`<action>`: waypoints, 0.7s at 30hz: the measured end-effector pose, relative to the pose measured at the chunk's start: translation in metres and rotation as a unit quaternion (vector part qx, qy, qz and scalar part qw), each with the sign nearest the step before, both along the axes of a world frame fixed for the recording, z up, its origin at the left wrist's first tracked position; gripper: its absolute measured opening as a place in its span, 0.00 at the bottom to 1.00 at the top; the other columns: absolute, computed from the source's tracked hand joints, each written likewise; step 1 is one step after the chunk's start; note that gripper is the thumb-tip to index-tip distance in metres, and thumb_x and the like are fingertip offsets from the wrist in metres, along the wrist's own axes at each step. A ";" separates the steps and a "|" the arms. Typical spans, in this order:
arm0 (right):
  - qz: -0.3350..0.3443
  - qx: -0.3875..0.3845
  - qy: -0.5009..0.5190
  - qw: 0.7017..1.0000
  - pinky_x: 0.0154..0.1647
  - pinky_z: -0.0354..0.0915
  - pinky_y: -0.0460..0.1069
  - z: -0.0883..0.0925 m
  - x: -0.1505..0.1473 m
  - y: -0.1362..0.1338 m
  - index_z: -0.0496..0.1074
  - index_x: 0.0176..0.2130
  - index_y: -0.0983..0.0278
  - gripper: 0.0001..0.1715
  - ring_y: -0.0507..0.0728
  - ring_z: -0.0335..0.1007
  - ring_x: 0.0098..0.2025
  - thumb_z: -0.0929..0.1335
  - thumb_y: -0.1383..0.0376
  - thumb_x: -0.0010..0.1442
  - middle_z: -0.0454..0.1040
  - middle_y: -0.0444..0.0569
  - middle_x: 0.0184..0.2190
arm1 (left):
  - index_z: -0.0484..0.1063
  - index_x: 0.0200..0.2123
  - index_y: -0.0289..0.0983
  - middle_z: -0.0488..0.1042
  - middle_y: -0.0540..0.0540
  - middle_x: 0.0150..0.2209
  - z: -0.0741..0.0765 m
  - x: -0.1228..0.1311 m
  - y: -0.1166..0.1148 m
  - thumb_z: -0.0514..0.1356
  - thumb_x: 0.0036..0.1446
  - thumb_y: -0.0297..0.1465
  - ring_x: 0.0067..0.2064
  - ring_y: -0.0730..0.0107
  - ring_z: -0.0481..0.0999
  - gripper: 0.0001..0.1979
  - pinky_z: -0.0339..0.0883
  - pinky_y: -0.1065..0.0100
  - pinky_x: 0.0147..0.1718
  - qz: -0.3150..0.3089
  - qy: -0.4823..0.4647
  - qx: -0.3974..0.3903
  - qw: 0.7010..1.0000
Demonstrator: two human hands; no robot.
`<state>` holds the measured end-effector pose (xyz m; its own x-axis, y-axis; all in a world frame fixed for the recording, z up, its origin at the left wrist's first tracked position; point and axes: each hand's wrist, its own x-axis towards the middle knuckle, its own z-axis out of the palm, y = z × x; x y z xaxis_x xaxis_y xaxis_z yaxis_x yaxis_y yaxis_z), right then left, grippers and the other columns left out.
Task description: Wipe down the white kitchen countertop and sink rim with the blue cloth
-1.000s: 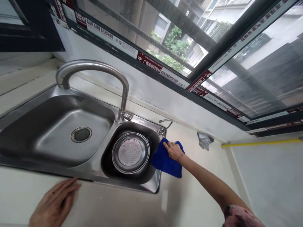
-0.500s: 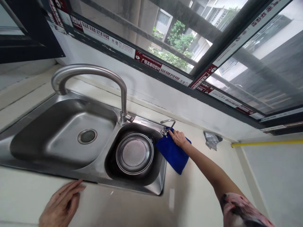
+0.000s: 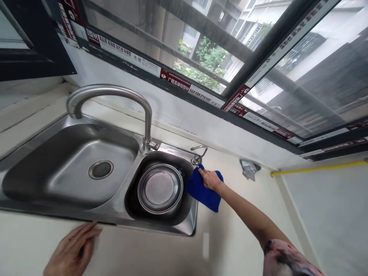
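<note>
My right hand [image 3: 210, 179] presses down on a blue cloth [image 3: 207, 197] at the right rim of the steel sink [image 3: 120, 205], with the fingers over the cloth's upper part. Just beyond the fingertips stands a small thin tap [image 3: 197, 159] at the sink's back right corner. At the front edge, my left hand [image 3: 71, 247] rests with its fingers stretched out and its fingertips by the rim, holding nothing. A round metal pan with a dimpled centre [image 3: 160, 188] sits in the smaller right basin.
A large curved faucet [image 3: 148, 119] rises behind the divider between the basins. The left basin has a drain [image 3: 101, 169]. A crumpled grey plastic bag [image 3: 249, 169] lies on the counter near the wall. A yellow pipe [image 3: 316, 169] runs along the right wall, and a window spans the back.
My right hand has shifted the cloth slightly toward me, from around the small tap's base to the sink's right rim. My left hand stays at the front edge. The view has shifted slightly.
</note>
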<state>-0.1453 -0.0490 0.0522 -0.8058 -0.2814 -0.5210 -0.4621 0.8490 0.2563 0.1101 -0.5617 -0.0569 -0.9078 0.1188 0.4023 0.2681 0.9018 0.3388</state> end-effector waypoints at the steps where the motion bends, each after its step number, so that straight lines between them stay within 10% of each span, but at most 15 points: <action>1: 0.003 -0.009 -0.003 1.000 0.47 0.69 0.53 0.001 0.009 0.001 0.57 0.70 0.65 0.38 0.64 0.77 0.51 0.64 0.69 0.63 0.77 0.60 0.53 | 0.74 0.46 0.41 0.82 0.42 0.49 -0.003 0.000 -0.001 0.55 0.64 0.34 0.52 0.56 0.78 0.11 0.71 0.52 0.55 0.000 -0.003 0.000 1.000; 14: -0.124 -0.089 0.118 0.981 0.43 0.70 0.49 -0.006 0.112 0.049 0.72 0.58 0.61 0.25 0.60 0.78 0.46 0.61 0.69 0.64 0.81 0.54 0.46 | 0.76 0.43 0.42 0.85 0.43 0.48 0.000 -0.007 -0.003 0.56 0.63 0.36 0.49 0.56 0.83 0.11 0.78 0.54 0.51 0.006 0.015 -0.010 1.000; 21: -0.252 -0.177 0.344 0.887 0.53 0.72 0.62 0.000 0.123 0.108 0.55 0.70 0.67 0.36 0.68 0.71 0.57 0.58 0.68 0.65 0.71 0.65 0.59 | 0.76 0.45 0.43 0.84 0.38 0.49 -0.020 -0.010 -0.019 0.56 0.62 0.36 0.50 0.51 0.83 0.13 0.76 0.44 0.54 -0.014 -0.030 0.028 0.999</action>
